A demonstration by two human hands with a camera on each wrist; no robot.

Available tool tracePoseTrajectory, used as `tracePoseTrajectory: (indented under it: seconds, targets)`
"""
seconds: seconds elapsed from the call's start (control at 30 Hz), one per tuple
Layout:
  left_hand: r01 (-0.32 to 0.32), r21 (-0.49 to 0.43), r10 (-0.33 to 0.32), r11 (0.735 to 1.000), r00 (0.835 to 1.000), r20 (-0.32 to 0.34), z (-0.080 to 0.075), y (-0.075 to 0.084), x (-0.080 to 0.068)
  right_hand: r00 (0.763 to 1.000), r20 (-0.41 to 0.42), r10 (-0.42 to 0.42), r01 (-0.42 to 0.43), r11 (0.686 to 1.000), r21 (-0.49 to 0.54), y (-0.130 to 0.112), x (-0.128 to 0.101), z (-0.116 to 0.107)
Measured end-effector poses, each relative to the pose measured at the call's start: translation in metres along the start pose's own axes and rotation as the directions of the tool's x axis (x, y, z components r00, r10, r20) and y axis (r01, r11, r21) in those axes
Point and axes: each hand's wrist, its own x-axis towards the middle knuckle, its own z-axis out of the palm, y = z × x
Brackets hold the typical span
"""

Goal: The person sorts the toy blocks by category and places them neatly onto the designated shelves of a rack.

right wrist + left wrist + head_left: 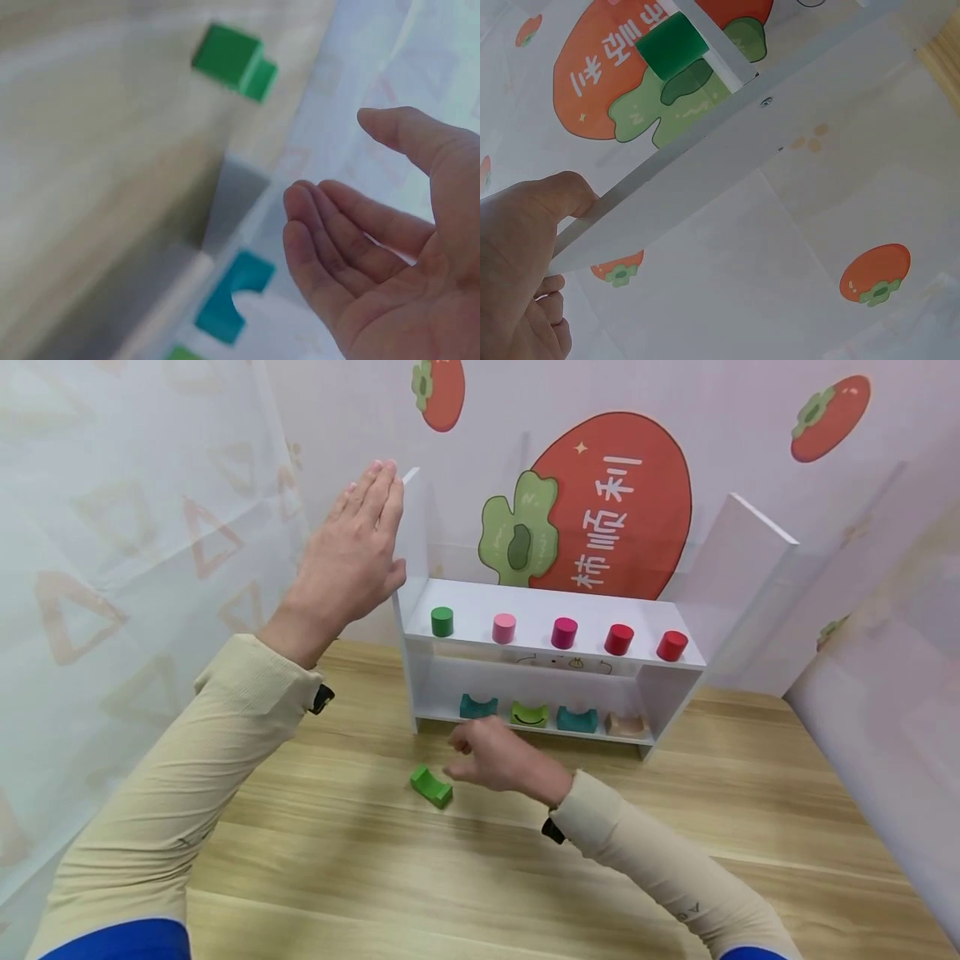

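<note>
The green block (431, 786) lies on the bench (465, 868), just left of the right hand (498, 762), which hovers loosely curled and empty. The left hand (352, 556), flat-fingered, is pressed against the shelf (558, 647) side, well above.

Bright, even light; right-wrist blur

We seem to be in a staged play corner: persimmon-print wall (611, 502) beyond our hands, white toy shelf (555, 652) on a wooden table (465, 877).
</note>
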Motion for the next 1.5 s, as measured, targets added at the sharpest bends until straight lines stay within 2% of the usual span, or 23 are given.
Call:
tracePoseTrajectory:
  seconds: [0.4, 0.67, 0.83, 0.93, 1.07, 1.23, 1.5]
  targets:
    - [-0.001, -0.011, 0.001, 1.000, 1.000, -0.004, 0.001, -0.001, -0.001, 0.997, -0.051, 0.063, -0.062, 0.998, 0.011, -0.001, 0.000, 0.058]
    - [0.008, -0.018, -0.008, 1.000, 1.000, -0.007, 0.000, -0.001, 0.000, 0.989, -0.081, 0.127, -0.129, 0.991, -0.016, -0.006, 0.003, 0.075]
    - [0.011, -0.020, -0.011, 1.000, 1.000, -0.003, 0.000, -0.002, 0.000, 0.987, -0.082, 0.142, -0.141, 0.990, 0.009, -0.007, 0.004, 0.079]
    - [0.010, -0.024, -0.010, 1.000, 1.000, 0.002, -0.001, -0.001, 0.000, 0.988, -0.060, 0.140, -0.137, 0.990, 0.042, -0.005, 0.003, 0.077]
    - [0.005, -0.035, -0.005, 0.999, 1.000, -0.005, -0.001, 0.000, 0.000, 0.996, -0.050, 0.077, -0.073, 0.994, 0.081, -0.001, 0.002, 0.068]
    - [0.000, -0.032, -0.001, 0.999, 1.000, -0.011, -0.001, 0.000, 0.000, 0.994, -0.102, -0.036, 0.042, 0.998, 0.051, 0.005, 0.007, 0.047]
    - [0.006, -0.025, -0.006, 1.000, 1.000, 0.003, -0.001, 0.000, -0.001, 0.985, -0.131, -0.109, 0.107, 0.994, -0.017, 0.005, 0.021, 0.001]
